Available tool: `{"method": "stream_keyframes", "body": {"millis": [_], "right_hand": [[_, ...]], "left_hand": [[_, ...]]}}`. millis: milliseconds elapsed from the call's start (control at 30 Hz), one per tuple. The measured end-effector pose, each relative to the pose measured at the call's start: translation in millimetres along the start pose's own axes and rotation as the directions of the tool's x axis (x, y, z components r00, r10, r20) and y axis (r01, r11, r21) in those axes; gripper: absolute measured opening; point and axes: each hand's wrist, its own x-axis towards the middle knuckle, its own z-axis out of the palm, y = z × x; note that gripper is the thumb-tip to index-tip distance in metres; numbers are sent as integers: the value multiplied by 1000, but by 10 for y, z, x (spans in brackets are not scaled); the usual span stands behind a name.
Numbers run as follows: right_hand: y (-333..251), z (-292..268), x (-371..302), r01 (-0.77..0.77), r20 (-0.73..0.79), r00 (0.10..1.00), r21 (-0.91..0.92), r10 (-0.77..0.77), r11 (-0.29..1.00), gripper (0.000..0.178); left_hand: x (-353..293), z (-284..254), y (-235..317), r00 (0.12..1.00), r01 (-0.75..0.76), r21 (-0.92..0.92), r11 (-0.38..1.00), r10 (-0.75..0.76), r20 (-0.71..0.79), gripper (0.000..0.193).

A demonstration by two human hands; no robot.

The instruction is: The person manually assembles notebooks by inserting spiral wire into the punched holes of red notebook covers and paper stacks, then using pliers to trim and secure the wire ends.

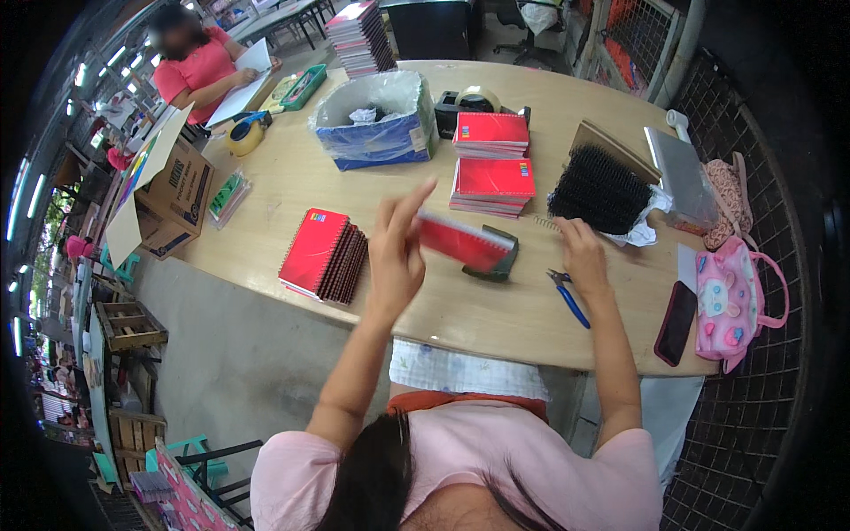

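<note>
My left hand (397,252) grips a small red notebook (460,242) by one end, tilted above the table and smeared by motion. A dark green block-like piece (501,262) lies partly behind it. My right hand (582,252) pinches a thin wire spiral (547,223) at its fingertips, beside a heap of black spiral coils (600,188) on crumpled white paper. Below that hand rest blue-handled cutters (568,298), untouched. Left of my left hand stands a stack of red spiral notebooks (320,255). Two more stacks, a nearer one (492,184) and a farther one (492,133), sit ahead.
A blue box lined with plastic (376,150) and a tape dispenser (460,106) stand at the back. An open carton (173,199) is at the left. On the right are a phone (676,324) and a pink bag (728,301). A person (199,66) sits at the far left.
</note>
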Motion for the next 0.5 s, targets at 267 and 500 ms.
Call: {"method": "stream_keyframes", "body": {"millis": [267, 500], "right_hand": [[-739, -364, -202, -54, 183, 983, 428, -28, 902, 32], [-849, -160, -300, -144, 242, 970, 498, 22, 855, 24]], "left_hand": [[-1372, 208, -461, 965, 260, 51, 964, -258, -46, 46], [-1422, 360, -439, 906, 411, -91, 907, -417, -71, 20]]}}
